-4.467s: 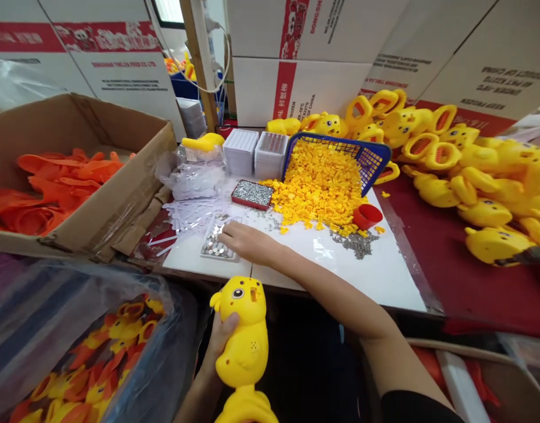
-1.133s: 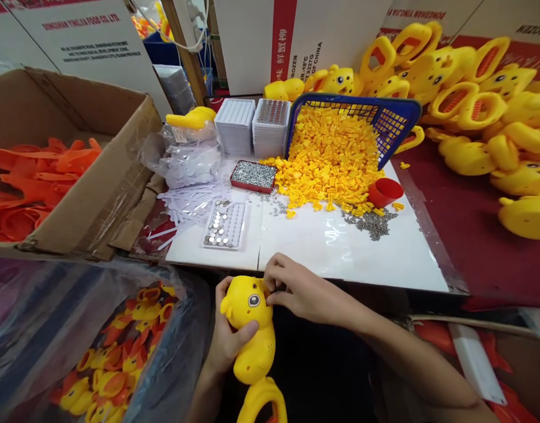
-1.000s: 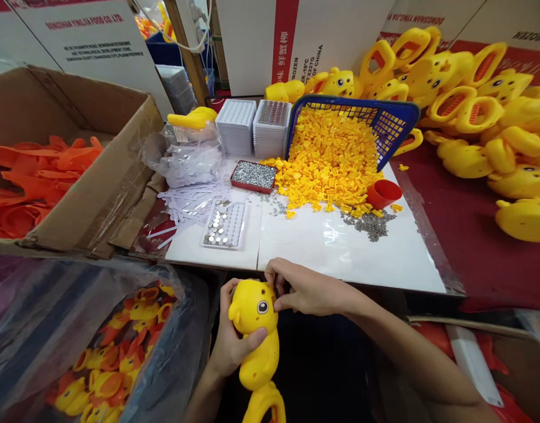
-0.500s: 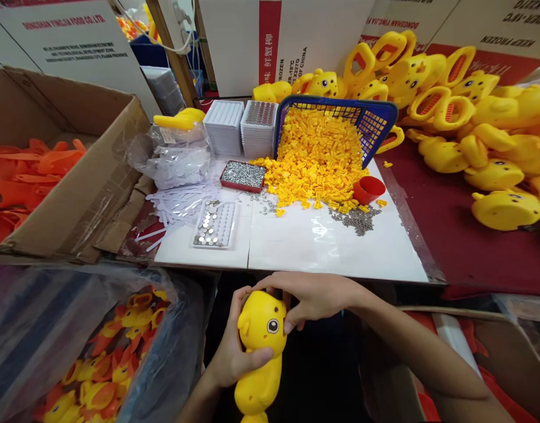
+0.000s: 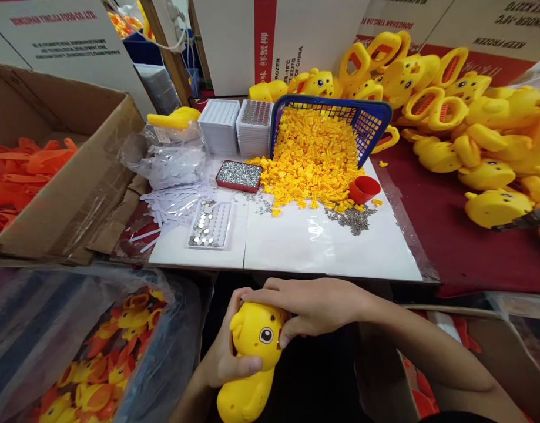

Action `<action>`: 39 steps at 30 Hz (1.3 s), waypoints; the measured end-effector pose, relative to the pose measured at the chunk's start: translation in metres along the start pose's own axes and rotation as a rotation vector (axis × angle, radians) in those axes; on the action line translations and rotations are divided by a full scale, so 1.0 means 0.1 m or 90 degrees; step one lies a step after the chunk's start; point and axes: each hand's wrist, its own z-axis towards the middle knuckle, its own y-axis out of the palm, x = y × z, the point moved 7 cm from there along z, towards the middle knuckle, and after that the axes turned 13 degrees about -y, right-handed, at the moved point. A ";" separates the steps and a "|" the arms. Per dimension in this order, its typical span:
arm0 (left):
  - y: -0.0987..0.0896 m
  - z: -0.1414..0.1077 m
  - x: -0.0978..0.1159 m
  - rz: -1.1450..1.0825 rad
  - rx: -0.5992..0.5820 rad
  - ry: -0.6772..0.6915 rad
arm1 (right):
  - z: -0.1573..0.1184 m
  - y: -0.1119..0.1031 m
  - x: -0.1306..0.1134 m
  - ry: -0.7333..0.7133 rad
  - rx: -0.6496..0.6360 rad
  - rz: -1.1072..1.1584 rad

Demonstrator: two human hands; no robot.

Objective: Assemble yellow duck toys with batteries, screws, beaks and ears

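The toy (image 5: 252, 352) is at six o'clock in the view, held off the tabletop (image 5: 287, 244) just short of its near edge. It leans, head towards one o'clock and body towards seven, its lower end near the frame's edge.

The left hand (image 5: 223, 361) has its fingers closed round the toy's back, thumb across the front below the head. The right hand (image 5: 320, 305) bends its fingers over the top of the head, thumb pressed to the face; whether a small part lies under that thumb cannot be told.

From the toy, a tray (image 5: 226, 223) partly filled with silver discs (image 5: 204, 226) sits at eleven o'clock, and a red box (image 5: 237, 187) of screws at twelve. At one o'clock a tipped blue basket (image 5: 326, 101) spills yellow clips (image 5: 314, 155). More toys (image 5: 485, 126) are heaped at two. A carton (image 5: 106, 147) stands at ten.
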 end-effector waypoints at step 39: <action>-0.07 0.04 -0.36 -0.141 0.026 -0.099 | -0.05 0.15 0.18 0.111 -0.007 0.086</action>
